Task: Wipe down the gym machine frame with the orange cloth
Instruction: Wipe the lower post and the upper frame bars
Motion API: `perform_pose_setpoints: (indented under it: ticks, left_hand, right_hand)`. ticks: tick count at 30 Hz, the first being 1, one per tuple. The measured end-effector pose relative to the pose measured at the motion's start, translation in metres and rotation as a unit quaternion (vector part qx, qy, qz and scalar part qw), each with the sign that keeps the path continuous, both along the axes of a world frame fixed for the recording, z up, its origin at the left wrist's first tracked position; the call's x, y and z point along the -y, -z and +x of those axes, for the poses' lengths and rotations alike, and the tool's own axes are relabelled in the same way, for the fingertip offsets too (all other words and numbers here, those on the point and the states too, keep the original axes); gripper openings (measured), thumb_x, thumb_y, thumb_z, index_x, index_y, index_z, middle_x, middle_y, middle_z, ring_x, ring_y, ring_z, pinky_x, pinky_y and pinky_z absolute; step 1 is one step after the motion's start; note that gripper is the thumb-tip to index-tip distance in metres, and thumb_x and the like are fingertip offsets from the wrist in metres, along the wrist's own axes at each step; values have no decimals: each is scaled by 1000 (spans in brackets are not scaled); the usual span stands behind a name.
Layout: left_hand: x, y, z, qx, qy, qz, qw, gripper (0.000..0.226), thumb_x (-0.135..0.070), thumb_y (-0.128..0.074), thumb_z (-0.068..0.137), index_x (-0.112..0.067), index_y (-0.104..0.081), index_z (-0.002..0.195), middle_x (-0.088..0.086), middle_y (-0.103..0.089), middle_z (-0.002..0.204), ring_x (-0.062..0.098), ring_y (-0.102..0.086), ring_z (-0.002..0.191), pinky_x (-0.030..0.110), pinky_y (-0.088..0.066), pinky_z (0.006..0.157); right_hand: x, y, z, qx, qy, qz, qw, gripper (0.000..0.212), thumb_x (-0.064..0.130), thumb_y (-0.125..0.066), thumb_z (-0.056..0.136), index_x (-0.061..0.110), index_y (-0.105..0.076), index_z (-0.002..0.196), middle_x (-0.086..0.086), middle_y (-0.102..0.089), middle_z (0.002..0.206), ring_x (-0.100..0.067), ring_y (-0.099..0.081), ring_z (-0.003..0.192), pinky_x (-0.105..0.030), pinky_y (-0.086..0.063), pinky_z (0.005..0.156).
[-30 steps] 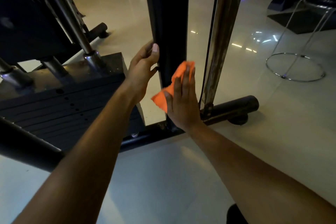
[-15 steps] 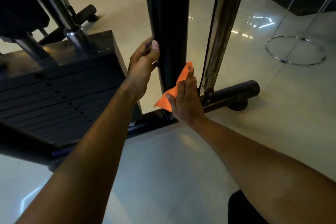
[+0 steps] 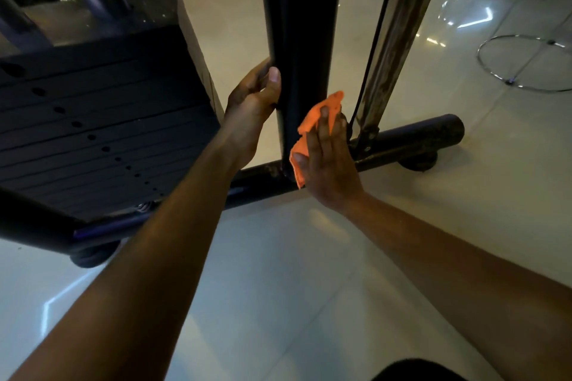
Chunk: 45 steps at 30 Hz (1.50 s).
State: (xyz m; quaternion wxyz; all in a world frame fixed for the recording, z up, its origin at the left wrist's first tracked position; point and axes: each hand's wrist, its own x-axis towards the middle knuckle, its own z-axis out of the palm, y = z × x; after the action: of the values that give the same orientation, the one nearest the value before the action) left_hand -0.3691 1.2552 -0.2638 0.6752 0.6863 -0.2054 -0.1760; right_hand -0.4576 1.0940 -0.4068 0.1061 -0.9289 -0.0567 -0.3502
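The right hand [image 3: 329,161] presses the orange cloth [image 3: 312,130] flat, fingers straight and together, against the black upright post [image 3: 298,40] near its base bar [image 3: 411,139]. The left hand [image 3: 250,108] curls around the post's left edge. Bare tiled floor [image 3: 278,272] lies below.

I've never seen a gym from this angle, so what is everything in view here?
upright post: one, black, centre, rising from the base bar
orange cloth: one, pressed on the post's lower part
base bar: one, black, lying on the floor
chrome pole: one, silver, right of the post
weight stack: one, black, left
ring stand: one, chrome, far right
floor: glossy pale tiles
left hand: grips the post's left edge
right hand: flat, pressing the cloth
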Motion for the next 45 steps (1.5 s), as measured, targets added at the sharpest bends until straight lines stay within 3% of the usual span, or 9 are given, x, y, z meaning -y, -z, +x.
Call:
perform_pose_setpoints:
  ticks: [6, 10, 16, 24, 27, 34, 36, 41, 45]
  left_hand:
    - [-5, 42, 3, 1, 15, 18, 1000, 58, -43, -58, 108, -28, -44, 163, -8, -56, 159, 11, -50, 149, 47, -38, 127]
    - [-4, 76, -1, -8, 10, 18, 1000, 48, -39, -50, 114, -24, -49, 160, -6, -63, 152, 10, -56, 143, 47, -39, 126]
    - [-1, 101, -10, -16, 12, 34, 999, 46, -44, -47, 115, -26, -52, 157, -8, -63, 151, 12, -53, 145, 52, -35, 126]
    - [-3, 116, -9, -27, 1, 32, 999, 51, -48, -52, 112, -32, -48, 160, -13, -60, 154, 7, -50, 147, 49, -35, 127]
    - [-4, 120, -5, -27, 1, 27, 999, 57, -49, -56, 109, -35, -44, 163, -15, -57, 157, 7, -48, 149, 50, -34, 127]
    - [-7, 133, -7, -30, 12, 35, 999, 48, -43, -53, 113, -37, -47, 160, -15, -61, 153, 7, -55, 143, 39, -50, 109]
    - [-7, 138, -8, -35, 13, 33, 999, 47, -41, -52, 114, -36, -48, 160, -14, -62, 151, 6, -57, 141, 33, -53, 99]
    - [-8, 146, -1, -46, 12, 32, 998, 57, -52, -60, 106, -36, -48, 160, -12, -58, 157, 10, -51, 148, 54, -45, 119]
    - [-7, 150, 1, -46, 15, 39, 998, 59, -55, -59, 106, -34, -47, 160, -10, -58, 157, 11, -50, 148, 54, -45, 119]
  right_hand:
    - [-10, 12, 30, 58, -19, 87, 994, 82, 49, -34, 117, 27, 26, 168, -6, 25, 179, -49, 5, 164, -68, -18, 131]
    - [-2, 78, 16, 21, 6, 7, 1000, 82, 32, -58, 114, 7, -3, 170, -15, 7, 179, -56, -5, 161, -67, -18, 132]
    - [-2, 105, -5, -17, 2, -4, 1000, 89, 6, -64, 105, 9, -4, 171, -11, 4, 179, -42, 11, 165, -65, -19, 133]
    - [-24, 112, -28, -83, 9, 85, 993, 96, -10, -57, 100, 15, -1, 173, 3, 15, 180, -35, 5, 168, -51, -62, 101]
    - [-23, 100, -32, -88, 10, 135, 987, 91, -2, -65, 101, 14, -11, 174, 8, 15, 179, -35, -14, 168, -46, -68, 85]
    - [-23, 132, -11, -59, 151, 99, 982, 62, 45, -40, 116, 13, -26, 167, -17, -26, 177, -44, -30, 159, -68, -27, 126]
    - [-30, 135, -4, -37, 161, 131, 977, 65, 42, -50, 112, 13, -23, 164, -16, -25, 176, -47, -34, 156, -69, -35, 122]
    - [-67, 121, 16, 0, 192, 289, 938, 74, 46, -51, 108, 18, -17, 167, -8, -18, 177, -44, -36, 149, -61, -46, 114]
    - [-61, 135, 22, -19, 233, 214, 948, 76, 53, -49, 108, 10, -22, 165, -18, -31, 173, -44, -37, 150, -60, -38, 118]
